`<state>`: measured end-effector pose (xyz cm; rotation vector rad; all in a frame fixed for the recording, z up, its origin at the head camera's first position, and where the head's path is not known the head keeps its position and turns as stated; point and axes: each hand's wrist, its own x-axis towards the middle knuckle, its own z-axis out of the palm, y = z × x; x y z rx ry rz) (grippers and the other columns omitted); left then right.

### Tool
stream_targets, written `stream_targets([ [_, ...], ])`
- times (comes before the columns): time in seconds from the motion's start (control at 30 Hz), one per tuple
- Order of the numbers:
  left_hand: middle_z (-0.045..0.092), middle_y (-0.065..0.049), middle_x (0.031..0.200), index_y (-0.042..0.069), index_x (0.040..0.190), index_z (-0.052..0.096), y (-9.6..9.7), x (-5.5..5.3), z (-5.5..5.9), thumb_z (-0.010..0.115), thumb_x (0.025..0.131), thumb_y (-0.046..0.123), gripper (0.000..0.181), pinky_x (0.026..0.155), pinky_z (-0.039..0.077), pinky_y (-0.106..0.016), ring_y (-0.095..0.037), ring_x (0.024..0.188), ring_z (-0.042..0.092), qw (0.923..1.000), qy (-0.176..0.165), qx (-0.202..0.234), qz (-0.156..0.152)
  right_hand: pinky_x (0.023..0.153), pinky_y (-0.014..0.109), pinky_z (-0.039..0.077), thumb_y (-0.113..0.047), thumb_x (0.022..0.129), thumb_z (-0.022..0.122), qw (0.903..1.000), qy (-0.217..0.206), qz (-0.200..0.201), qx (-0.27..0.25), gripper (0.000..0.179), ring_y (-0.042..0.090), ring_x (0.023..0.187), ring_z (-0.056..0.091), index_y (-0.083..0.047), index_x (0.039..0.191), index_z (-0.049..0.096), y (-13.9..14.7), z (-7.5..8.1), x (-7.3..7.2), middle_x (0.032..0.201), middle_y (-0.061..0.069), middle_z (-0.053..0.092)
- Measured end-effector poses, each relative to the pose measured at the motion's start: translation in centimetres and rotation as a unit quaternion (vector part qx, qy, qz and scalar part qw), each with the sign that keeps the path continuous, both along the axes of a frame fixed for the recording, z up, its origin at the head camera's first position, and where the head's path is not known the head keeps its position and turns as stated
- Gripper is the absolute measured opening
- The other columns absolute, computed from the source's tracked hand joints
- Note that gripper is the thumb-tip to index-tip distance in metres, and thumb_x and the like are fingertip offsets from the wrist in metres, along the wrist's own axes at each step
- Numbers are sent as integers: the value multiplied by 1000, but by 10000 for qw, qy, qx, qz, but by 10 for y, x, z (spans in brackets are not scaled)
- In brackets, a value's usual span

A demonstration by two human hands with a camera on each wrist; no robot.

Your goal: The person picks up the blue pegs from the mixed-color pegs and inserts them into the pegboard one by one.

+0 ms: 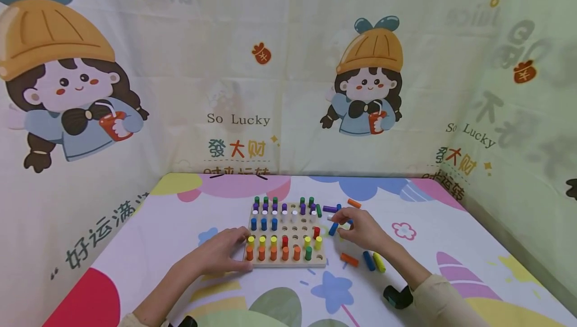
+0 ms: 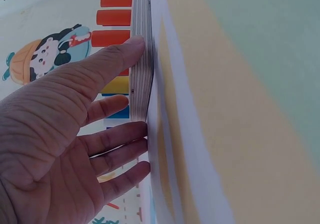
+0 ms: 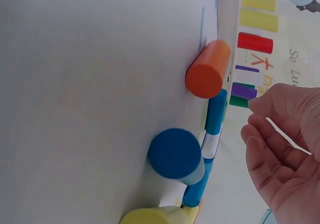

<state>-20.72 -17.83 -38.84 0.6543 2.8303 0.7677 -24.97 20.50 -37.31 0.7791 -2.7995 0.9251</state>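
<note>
A wooden pegboard with rows of coloured pegs lies on the table. My left hand rests against its left near corner. In the left wrist view the thumb lies along the board's layered edge, and the other fingers are spread beside it. To the right of the board, my right hand hovers over loose pegs, thumb and index finger apart. No peg shows between its fingers in the right wrist view. A white peg and a blue peg lie near it.
More loose pegs lie right of the board: an orange peg, a blue peg, a yellow peg, a purple peg and another orange peg. A printed cloth covers the table; a patterned curtain hangs behind.
</note>
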Motion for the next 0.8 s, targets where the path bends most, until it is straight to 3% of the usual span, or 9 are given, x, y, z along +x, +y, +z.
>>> stream_targets([
  [0.3, 65, -9, 121, 10, 127, 59, -2, -1, -1, 87, 80, 45, 66, 104, 46, -58, -31, 117, 58, 9999, 69, 6, -74, 82, 40, 61, 3, 86, 75, 9994, -143, -79, 305, 22, 27, 98, 65, -2, 107, 71, 0, -4, -10, 105, 8, 72],
  [0.8, 65, -9, 120, 9, 127, 58, -1, -1, -1, 87, 80, 45, 66, 104, 47, -57, -31, 116, 59, 9999, 99, -16, -78, 89, 42, 59, 4, 83, 76, 9973, -392, -308, 549, 25, 24, 98, 65, -4, 107, 73, -4, -7, -19, 107, 6, 73],
])
